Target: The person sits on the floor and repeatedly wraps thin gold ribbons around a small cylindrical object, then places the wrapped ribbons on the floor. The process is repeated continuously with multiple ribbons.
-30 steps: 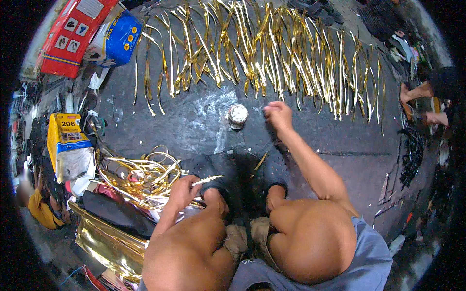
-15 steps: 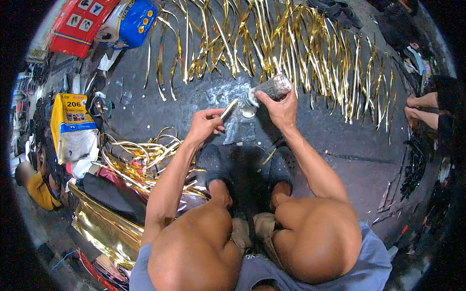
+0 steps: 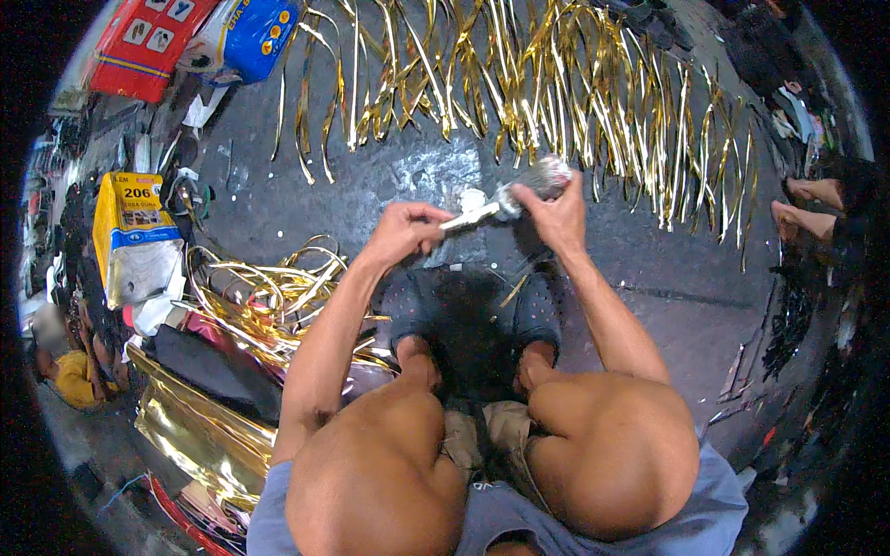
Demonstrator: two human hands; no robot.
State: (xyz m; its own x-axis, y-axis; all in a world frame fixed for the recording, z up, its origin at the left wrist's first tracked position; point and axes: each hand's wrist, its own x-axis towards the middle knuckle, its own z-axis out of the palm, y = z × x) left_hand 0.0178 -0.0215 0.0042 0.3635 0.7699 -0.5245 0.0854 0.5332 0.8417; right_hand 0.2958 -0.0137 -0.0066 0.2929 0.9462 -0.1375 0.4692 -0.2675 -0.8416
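Observation:
Between finger and thumb of my left hand (image 3: 406, 232), a short gold strip (image 3: 471, 219) lies nearly level and points to the right. My right hand (image 3: 559, 218) is wrapped round a crusted, whitish bottle-like container (image 3: 551, 172), tipped with its narrow end to the left. That end is blurred and comes right up to the strip; I cannot tell if they touch. Below them the dark floor carries a pale whitish smear (image 3: 445, 171). Beyond my hands, many long gold strips (image 3: 593, 120) lie side by side across the floor.
At the left sit a tangled heap of gold strips (image 3: 269, 301), a folded gold sheet (image 3: 195, 422) and a yellow-and-blue can (image 3: 139, 213). Red (image 3: 139, 48) and blue (image 3: 260, 42) containers stand far left. Another person's feet (image 3: 802, 222) are at the right; someone in yellow (image 3: 79, 380) is at the left edge.
The strip in my left hand has swung from steep to nearly level, and that hand has shifted right. My right hand, with the container, has moved slightly right and nearer.

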